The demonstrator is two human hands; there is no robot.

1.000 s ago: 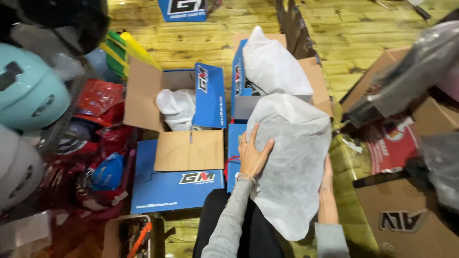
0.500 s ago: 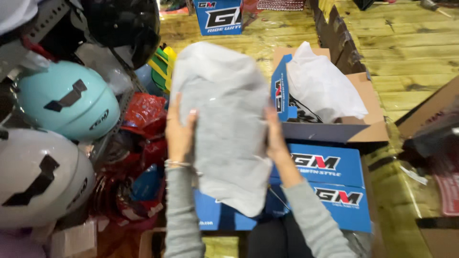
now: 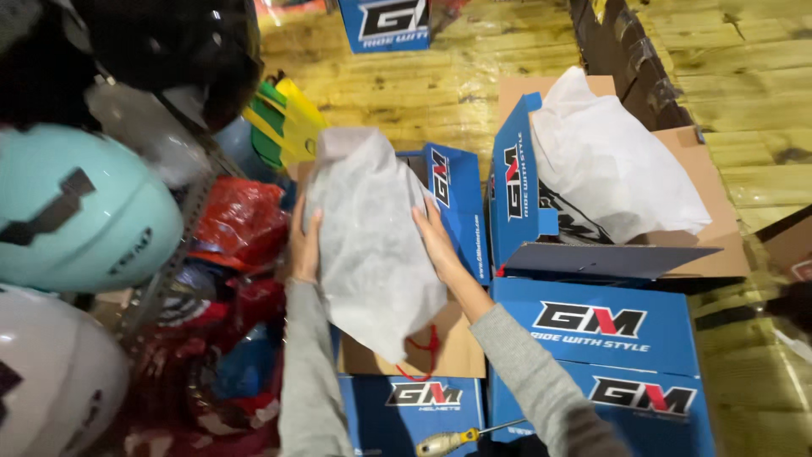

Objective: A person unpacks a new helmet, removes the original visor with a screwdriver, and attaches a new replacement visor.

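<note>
Between the two hands, at the centre of the head view, hangs a bulky white fabric bag with something rounded inside. The left hand lies flat against its 9 o'clock side, fingers spread and pointing up; the right hand presses its 3 o'clock side, palm against the cloth. Both grip by squeezing the bag between them rather than pinching it. It hovers over an open blue cardboard box whose brown flap shows beneath the bag's lower end.

Judging from this, the bagged item is being lowered into that box; the next move would call for lining its bulk up with the opening and easing it down past the flaps.

Its long axis runs from 12 to 6 o'clock, tilted slightly, gathered neck toward 11 and loose end toward 5. At 9 o'clock sit helmets, one mint green. At 2 o'clock a second box holds another white bag. A screwdriver lies at 6.
</note>
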